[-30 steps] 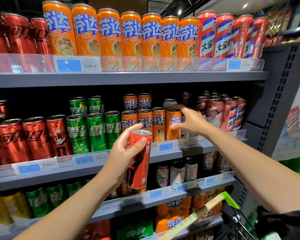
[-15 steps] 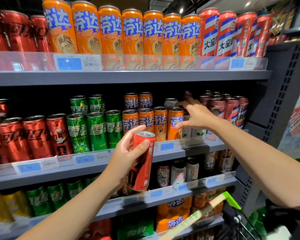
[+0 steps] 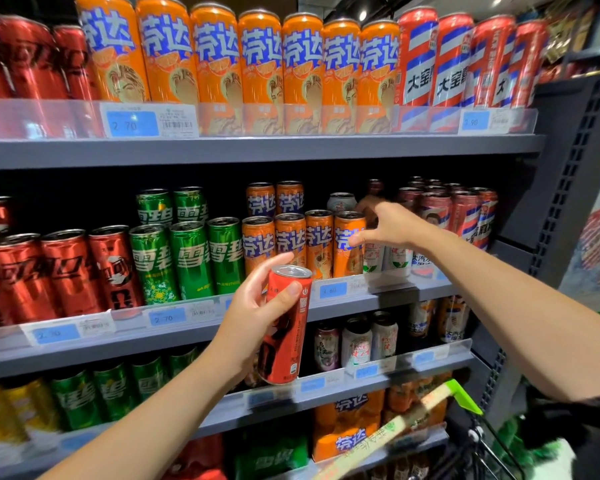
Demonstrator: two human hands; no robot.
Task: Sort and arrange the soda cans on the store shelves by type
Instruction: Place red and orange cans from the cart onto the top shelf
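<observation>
My left hand [image 3: 250, 306] is shut on a slim red cola can [image 3: 286, 341], held upright in front of the middle shelf [image 3: 201, 329]. That shelf holds red cola cans [image 3: 66, 271] at the left, then green cans [image 3: 191, 258] and orange cans [image 3: 290, 240]. Red-blue-white striped cans [image 3: 465, 216] stand at the right. My right hand [image 3: 392, 225] reaches over the gap between the orange and striped cans with its fingers spread. Its thumb is at the rightmost orange can [image 3: 349, 244] and its fingers are near a dark can behind. Short white cans [image 3: 399, 259] stand under it.
The top shelf [image 3: 257, 150] carries tall red, orange and striped cans. Lower shelves hold small mixed cans [image 3: 355, 342], green cans and orange packs [image 3: 350, 427]. A cart handle [image 3: 413, 420] sticks up at the lower right. A grey perforated upright [image 3: 575, 168] bounds the shelves on the right.
My right hand has shifted slightly right and deeper into the shelf, with its fingers spread wider. My left hand still holds the red can in about the same place.
</observation>
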